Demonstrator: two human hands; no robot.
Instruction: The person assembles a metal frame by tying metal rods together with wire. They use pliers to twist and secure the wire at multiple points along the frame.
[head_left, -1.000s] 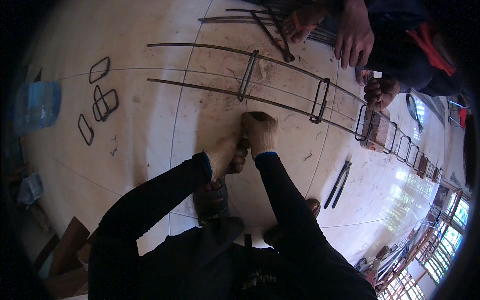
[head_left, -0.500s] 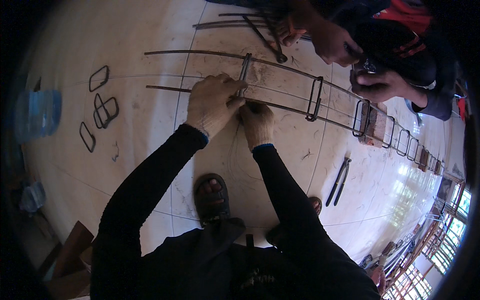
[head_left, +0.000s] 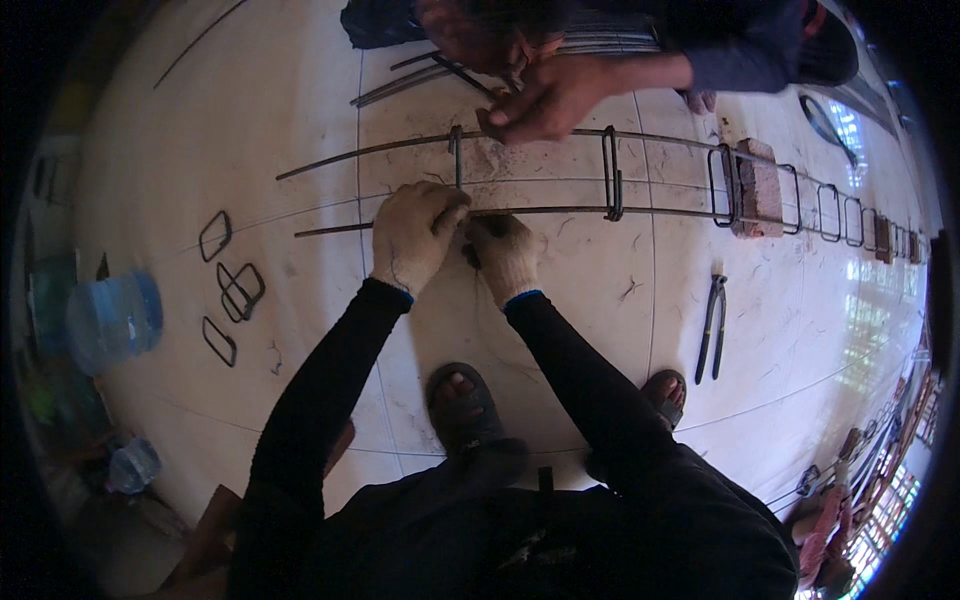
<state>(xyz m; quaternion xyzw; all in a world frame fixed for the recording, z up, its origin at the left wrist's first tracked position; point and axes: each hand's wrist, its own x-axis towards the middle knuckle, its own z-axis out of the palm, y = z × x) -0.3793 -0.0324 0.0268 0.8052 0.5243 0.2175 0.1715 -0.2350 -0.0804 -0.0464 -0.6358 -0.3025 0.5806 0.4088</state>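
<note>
Two long steel rebars run side by side across the floor, the far rebar [head_left: 385,150] and the near rebar [head_left: 550,210], joined by bent stirrups. My left hand [head_left: 415,235], in a cream knit glove, closes its fingers around the near rebar where the leftmost stirrup [head_left: 458,160] meets it. Just right of it, my right hand [head_left: 507,255], gloved alike, is pinched beneath that same joint. What its fingertips grip is too small and dark to make out. Another stirrup [head_left: 612,175] stands upright farther right along the rebars.
Opposite me, a co-worker's bare hand [head_left: 560,95] reaches over the far rebar. Pincers [head_left: 712,325] lie on the tiles at right. A brick [head_left: 758,190] supports the rebars. Loose stirrups [head_left: 240,290] and a clear bluish bottle [head_left: 115,320] are at left. Loose bars [head_left: 400,85] lie beyond.
The view has swung, so the rebars lie more level. The co-worker's hand has come left, across the far rebar near the leftmost stirrup. My hands stay at the same joint.
</note>
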